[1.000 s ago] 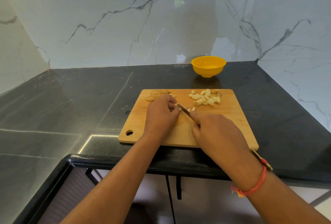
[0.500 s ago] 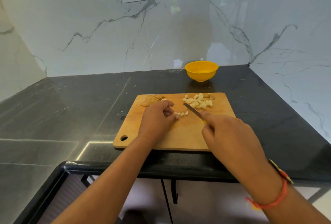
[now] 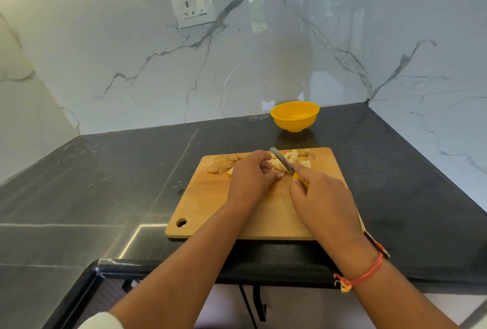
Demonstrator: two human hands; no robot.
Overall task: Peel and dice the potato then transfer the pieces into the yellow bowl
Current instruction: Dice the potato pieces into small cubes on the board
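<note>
A wooden cutting board (image 3: pixel 210 210) lies on the black counter. Pale diced potato pieces (image 3: pixel 292 158) sit in a heap at its far edge. My right hand (image 3: pixel 321 202) grips a small knife (image 3: pixel 282 161) by its yellow handle, forefinger along the spine, blade lying across the heap. My left hand (image 3: pixel 250 176) has its fingers curled against the left side of the heap; whether it holds any pieces is hidden. Brown potato peels (image 3: pixel 221 164) lie at the board's far left. The yellow bowl (image 3: pixel 295 116) stands beyond the board near the wall and looks empty.
The black stone counter (image 3: pixel 118 183) meets marble walls at the back and right. Its front edge (image 3: pixel 276 270) runs just below the board. A wall socket (image 3: pixel 193 7) is mounted above on the left.
The knife blade has moved up and left into the heap of dice. My left hand slid forward to the heap, covering the few loose pieces. The view tilted upward.
</note>
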